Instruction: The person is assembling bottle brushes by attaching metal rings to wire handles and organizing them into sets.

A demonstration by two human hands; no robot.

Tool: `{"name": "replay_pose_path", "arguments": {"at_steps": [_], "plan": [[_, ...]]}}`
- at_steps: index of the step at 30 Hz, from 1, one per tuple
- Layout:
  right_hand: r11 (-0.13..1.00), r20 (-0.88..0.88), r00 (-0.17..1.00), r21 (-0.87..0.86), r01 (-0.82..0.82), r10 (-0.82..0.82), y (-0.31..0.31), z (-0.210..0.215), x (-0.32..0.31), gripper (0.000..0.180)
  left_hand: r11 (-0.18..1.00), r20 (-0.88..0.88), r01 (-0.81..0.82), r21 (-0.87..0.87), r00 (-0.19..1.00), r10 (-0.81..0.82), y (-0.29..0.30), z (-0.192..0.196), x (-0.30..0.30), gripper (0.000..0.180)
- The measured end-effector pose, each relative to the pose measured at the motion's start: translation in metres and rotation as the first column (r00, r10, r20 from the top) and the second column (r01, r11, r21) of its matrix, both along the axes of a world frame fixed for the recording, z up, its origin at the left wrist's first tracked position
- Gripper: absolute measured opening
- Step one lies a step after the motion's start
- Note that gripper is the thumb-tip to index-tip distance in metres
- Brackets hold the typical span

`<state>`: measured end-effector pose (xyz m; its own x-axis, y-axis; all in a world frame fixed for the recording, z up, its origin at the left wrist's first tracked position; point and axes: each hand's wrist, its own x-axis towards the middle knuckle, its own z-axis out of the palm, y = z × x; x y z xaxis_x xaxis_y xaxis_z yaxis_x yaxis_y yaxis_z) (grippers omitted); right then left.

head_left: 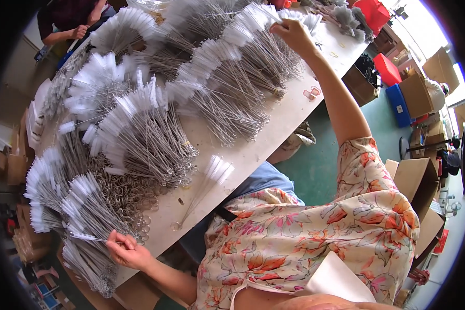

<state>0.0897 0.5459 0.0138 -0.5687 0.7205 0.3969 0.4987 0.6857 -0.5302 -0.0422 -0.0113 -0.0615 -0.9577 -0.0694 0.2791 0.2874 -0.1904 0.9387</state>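
At the far left, brown cardboard boxes (16,168) stand near the table, and beside its lower left end a bunch of brushes (45,178) with white bristles lies with a second bunch (88,199) right next to it. The left hand (125,249) is at the handle end of that second bunch, thumb and fingers pinched on the thin wire of a single brush (85,236), whose white bristles point left over the pile. At the upper left, a co-worker in a dark top (67,14) sits or stands by the table's far side, hands close together. Next along is a heap of wire loops (126,199), below a large fanned bunch (150,126) of brushes. To its right, a few loose brushes (216,170) lie together on the bare pale table (253,157) near its edge. More bunches (217,85) spread up toward the top, where the right hand (294,35) reaches out, fingers curled beside white bristles; blur hides whether it grasps one. Farther right, an open carton (360,80), a blue bin (398,105) and a red bin (386,69) stand beyond the table.
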Motion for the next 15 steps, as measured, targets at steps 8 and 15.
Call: {"name": "replay_pose_path", "arguments": {"at_steps": [8,15], "plan": [[0.991,0.214,0.977,0.126,-0.051,0.023,0.031,-0.019,-0.001,0.019,0.989,0.079,0.116,0.096,0.989,-0.124,0.005,-0.001,0.008,0.03],[0.807,-0.619,0.722,-0.231,-0.543,0.309,-0.069,0.072,-0.027,0.032,0.907,0.117,0.343,0.244,0.918,-0.379,0.026,0.014,0.006,0.031]]}}
